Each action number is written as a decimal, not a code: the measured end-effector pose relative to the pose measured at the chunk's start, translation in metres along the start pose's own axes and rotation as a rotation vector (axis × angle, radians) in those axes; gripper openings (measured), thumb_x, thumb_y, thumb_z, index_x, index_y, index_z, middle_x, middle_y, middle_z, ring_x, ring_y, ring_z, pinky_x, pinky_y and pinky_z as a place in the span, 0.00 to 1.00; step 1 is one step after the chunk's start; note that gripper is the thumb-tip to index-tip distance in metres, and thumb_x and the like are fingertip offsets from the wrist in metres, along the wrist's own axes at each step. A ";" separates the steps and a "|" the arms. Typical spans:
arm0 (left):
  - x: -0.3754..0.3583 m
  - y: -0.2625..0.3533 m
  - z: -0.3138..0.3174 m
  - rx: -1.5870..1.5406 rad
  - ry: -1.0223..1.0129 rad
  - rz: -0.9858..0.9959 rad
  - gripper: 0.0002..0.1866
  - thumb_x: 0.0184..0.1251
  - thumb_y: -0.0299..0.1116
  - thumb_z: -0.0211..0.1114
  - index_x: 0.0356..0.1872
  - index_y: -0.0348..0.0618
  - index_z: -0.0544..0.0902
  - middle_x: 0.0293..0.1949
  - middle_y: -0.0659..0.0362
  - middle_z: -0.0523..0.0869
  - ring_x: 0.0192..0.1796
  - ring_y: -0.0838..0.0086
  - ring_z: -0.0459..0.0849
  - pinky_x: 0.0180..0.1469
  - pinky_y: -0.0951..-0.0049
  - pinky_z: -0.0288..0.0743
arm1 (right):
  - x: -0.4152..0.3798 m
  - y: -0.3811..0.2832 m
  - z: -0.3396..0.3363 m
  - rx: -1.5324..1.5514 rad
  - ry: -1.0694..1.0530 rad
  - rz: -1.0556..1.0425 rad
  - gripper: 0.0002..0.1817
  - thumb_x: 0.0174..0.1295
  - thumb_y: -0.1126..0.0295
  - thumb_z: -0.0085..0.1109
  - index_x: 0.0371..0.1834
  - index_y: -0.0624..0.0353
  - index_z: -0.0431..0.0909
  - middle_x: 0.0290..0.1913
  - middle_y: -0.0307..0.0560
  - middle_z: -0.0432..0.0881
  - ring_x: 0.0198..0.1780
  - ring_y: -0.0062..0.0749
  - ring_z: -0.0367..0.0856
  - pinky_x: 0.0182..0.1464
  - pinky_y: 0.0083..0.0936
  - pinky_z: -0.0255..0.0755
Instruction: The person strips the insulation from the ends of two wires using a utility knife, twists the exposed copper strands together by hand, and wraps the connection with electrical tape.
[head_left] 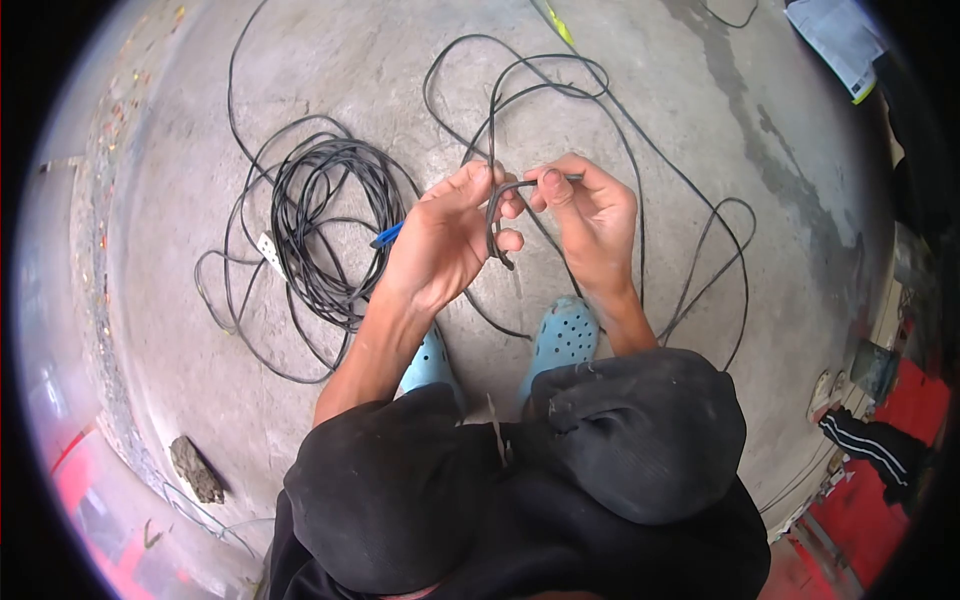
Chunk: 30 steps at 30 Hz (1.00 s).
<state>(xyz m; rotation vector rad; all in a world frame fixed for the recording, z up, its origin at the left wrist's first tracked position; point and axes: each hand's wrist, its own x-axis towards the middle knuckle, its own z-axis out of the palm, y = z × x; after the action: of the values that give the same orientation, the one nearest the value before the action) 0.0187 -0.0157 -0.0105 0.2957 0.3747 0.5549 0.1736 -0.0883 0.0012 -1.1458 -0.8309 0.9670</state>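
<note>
Black cable runs between my two hands in the middle of the head view, bent into a small loop with a dark end hanging below. My left hand (447, 240) pinches the cable (492, 208) between thumb and fingers. To its right, my right hand (590, 215) grips another part of the same cable between thumb and index finger. A blue tool or pen-like object (386, 236) shows beside my left wrist, partly hidden. Left of my hands lies a large tangled coil of black cable (290, 225) on the floor.
Loose cable loops (745, 240) spread over the concrete floor (700, 300). A white socket strip (270, 254) lies by the coil. My light blue clogs (565, 335) are below my hands. A stone (196, 470) is at lower left, a plastic packet (838, 45) at upper right.
</note>
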 end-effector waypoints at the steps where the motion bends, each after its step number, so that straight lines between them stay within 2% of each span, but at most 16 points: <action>1: 0.000 -0.001 0.003 -0.012 0.001 -0.003 0.08 0.80 0.34 0.58 0.44 0.41 0.79 0.44 0.60 0.79 0.48 0.71 0.78 0.43 0.66 0.83 | -0.001 0.002 -0.001 0.011 0.009 0.001 0.12 0.73 0.68 0.63 0.40 0.68 0.83 0.34 0.44 0.85 0.38 0.22 0.83 0.44 0.22 0.76; 6: 0.002 -0.006 0.010 -0.066 -0.026 0.076 0.08 0.82 0.35 0.54 0.47 0.43 0.77 0.44 0.59 0.79 0.51 0.68 0.78 0.50 0.57 0.86 | -0.003 0.005 -0.008 0.060 0.049 -0.013 0.13 0.75 0.65 0.61 0.44 0.68 0.82 0.34 0.44 0.85 0.40 0.24 0.83 0.47 0.22 0.76; 11: 0.002 -0.007 0.014 -0.051 -0.042 0.133 0.08 0.83 0.37 0.53 0.47 0.46 0.75 0.43 0.60 0.78 0.53 0.67 0.79 0.55 0.50 0.86 | -0.003 0.009 -0.010 0.127 0.030 -0.091 0.16 0.80 0.61 0.52 0.41 0.65 0.79 0.36 0.45 0.83 0.40 0.28 0.83 0.47 0.28 0.76; 15: 0.004 0.002 -0.013 -0.158 -0.004 0.284 0.08 0.83 0.40 0.52 0.47 0.48 0.74 0.40 0.61 0.76 0.53 0.67 0.80 0.57 0.47 0.86 | 0.006 0.000 -0.026 0.217 0.089 -0.169 0.20 0.82 0.59 0.44 0.38 0.63 0.77 0.37 0.46 0.81 0.39 0.32 0.82 0.47 0.34 0.77; 18: -0.003 0.003 -0.009 -0.058 0.015 0.261 0.08 0.83 0.41 0.53 0.47 0.50 0.74 0.40 0.61 0.76 0.53 0.67 0.80 0.57 0.45 0.86 | 0.001 0.000 -0.025 0.239 0.058 -0.080 0.21 0.83 0.59 0.43 0.39 0.64 0.78 0.36 0.47 0.81 0.39 0.31 0.82 0.46 0.33 0.77; 19: -0.004 0.002 -0.002 -0.047 0.045 0.262 0.10 0.85 0.41 0.49 0.51 0.49 0.73 0.38 0.62 0.76 0.50 0.67 0.78 0.55 0.51 0.88 | 0.001 0.001 -0.025 0.237 0.047 -0.060 0.21 0.82 0.59 0.44 0.40 0.64 0.78 0.36 0.46 0.81 0.38 0.31 0.82 0.45 0.32 0.78; 24: -0.004 0.001 -0.004 -0.020 -0.022 0.266 0.10 0.84 0.42 0.50 0.51 0.48 0.73 0.41 0.62 0.76 0.50 0.68 0.79 0.55 0.51 0.87 | 0.000 -0.003 -0.025 0.275 0.054 -0.018 0.21 0.82 0.59 0.44 0.46 0.67 0.79 0.33 0.45 0.82 0.34 0.29 0.82 0.40 0.29 0.79; 30: -0.005 0.002 -0.007 -0.021 -0.005 0.286 0.10 0.84 0.40 0.51 0.53 0.47 0.73 0.42 0.61 0.76 0.50 0.69 0.79 0.55 0.52 0.87 | -0.003 -0.005 -0.026 0.290 0.077 0.030 0.21 0.82 0.58 0.45 0.50 0.68 0.80 0.32 0.45 0.82 0.33 0.30 0.83 0.37 0.29 0.80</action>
<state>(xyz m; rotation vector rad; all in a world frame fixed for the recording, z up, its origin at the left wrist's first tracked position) 0.0112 -0.0153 -0.0143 0.3330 0.3230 0.8381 0.1975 -0.1009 0.0001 -0.9409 -0.5906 1.0240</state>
